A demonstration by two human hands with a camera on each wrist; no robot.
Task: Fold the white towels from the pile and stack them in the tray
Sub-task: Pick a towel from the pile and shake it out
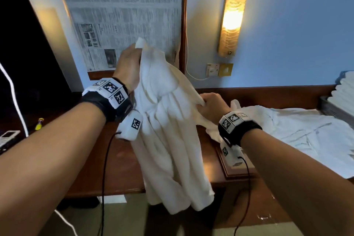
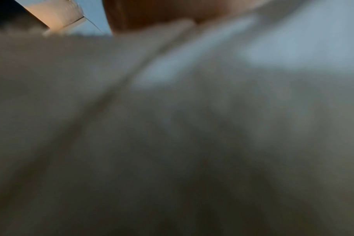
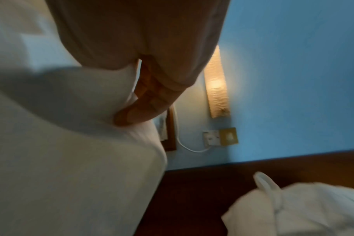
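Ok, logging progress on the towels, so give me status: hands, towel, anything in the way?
Left hand grips towel top corner, raised. Right hand pinches its edge, lower. Towel hangs unfolded over desk. Nothing blocking.

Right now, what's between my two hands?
In the head view, only the white towel: the left hand holds its top corner, the right hand grips lower on its edge.

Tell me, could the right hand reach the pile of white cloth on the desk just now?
Probably yes, but not freely. The right hand hangs just left of the pile with nothing between them, yet it grips the towel, which the left hand holds up, so it must let go first.
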